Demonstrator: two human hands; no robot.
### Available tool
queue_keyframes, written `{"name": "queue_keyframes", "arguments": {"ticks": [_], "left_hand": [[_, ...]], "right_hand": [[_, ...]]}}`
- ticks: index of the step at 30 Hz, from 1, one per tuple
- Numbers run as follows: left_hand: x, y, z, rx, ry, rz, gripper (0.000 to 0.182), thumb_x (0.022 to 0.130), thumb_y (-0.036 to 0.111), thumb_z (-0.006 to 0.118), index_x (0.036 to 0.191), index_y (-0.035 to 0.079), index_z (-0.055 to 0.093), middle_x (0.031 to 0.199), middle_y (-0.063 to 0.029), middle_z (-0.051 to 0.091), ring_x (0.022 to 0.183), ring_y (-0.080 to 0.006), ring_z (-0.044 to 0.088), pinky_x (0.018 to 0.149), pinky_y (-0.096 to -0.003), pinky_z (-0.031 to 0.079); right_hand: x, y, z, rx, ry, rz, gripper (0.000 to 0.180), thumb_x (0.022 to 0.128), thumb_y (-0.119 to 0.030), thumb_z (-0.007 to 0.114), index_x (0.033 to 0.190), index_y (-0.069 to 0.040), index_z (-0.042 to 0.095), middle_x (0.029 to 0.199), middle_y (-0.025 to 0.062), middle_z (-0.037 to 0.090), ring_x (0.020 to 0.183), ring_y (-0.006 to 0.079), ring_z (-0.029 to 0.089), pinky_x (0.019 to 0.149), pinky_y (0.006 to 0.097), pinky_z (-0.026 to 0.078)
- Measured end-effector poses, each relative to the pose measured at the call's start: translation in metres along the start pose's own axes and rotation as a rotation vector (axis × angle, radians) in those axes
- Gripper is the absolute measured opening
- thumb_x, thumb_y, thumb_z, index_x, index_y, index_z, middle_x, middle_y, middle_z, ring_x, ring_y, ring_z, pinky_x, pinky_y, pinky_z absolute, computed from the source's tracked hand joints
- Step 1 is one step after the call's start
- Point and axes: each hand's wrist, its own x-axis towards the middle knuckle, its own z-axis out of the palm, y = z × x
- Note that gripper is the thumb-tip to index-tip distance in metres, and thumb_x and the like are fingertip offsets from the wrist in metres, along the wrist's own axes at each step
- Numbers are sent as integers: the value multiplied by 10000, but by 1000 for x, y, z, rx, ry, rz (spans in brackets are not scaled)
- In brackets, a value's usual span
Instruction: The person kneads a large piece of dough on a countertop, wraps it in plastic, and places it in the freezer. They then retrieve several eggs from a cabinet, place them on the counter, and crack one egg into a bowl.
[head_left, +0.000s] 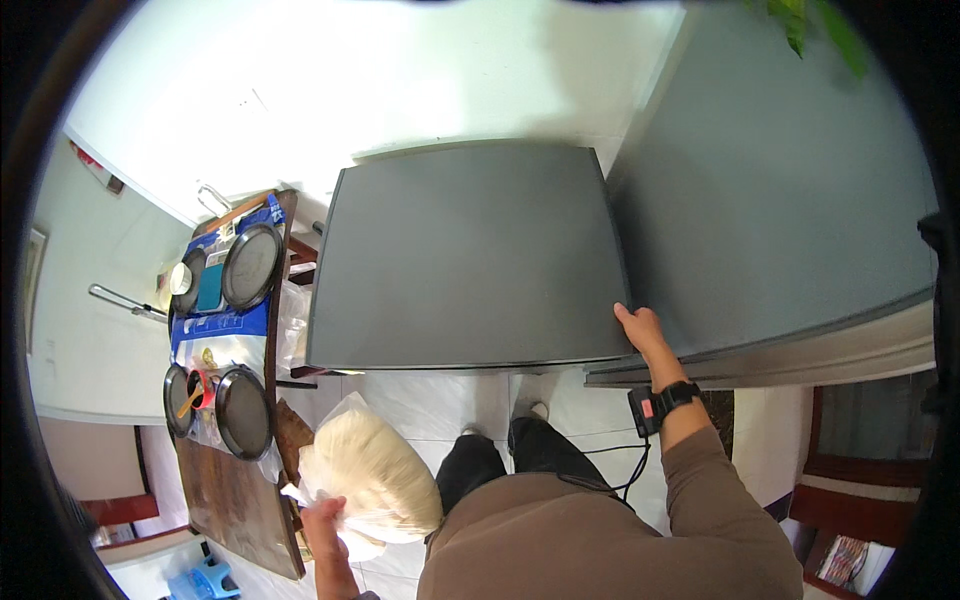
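Note:
My left hand (327, 525) grips the gathered neck of a clear plastic bag (375, 472) full of something pale cream, hanging beside my left leg. My right hand (642, 328) rests at the near right corner of a dark grey flat-topped cabinet or appliance (472, 255), thumb on top; its other fingers are hidden at the side and edge. A black strap with a small device (651, 411) and a cable is on my right wrist.
At left, a wooden table (232, 495) holds round dark pans (253, 266), a red container (201, 388) with a yellow utensil, a white cup (180, 278) and blue-and-white packaging (225, 322). A tall grey appliance or cabinet (780, 202) stands at right. A blue plastic stool (204, 581) is at lower left.

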Motion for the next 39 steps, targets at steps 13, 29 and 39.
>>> {"name": "queue_keyframes", "arguments": {"ticks": [13, 29, 39], "left_hand": [[31, 120, 127, -73, -237, 162, 75, 616, 61, 613, 616, -14, 606, 621, -7, 558, 560, -101, 511, 562, -237, 385], [212, 115, 382, 909, -1025, 421, 220, 690, 205, 650, 666, -14, 650, 647, -149, 617, 629, -228, 593, 592, -337, 441], [294, -59, 510, 1358, -1546, 1479, 138, 743, 276, 585, 792, 212, 697, 814, -94, 636, 848, -297, 609, 738, -398, 484]], "right_hand": [[-2, -185, -196, 331, 484, -483, 380, 856, -365, 502, 1018, -46, 631, 953, 156, 647, 902, 289, 605, 809, 350, 441], [35, -255, -231, 182, 728, -537, 449, 873, -391, 367, 924, -40, 642, 845, 74, 621, 808, 177, 550, 751, 282, 416], [31, -262, -225, 51, 703, -669, 325, 892, -194, 343, 845, 12, 589, 751, 148, 580, 717, 247, 546, 679, 307, 419]]}}
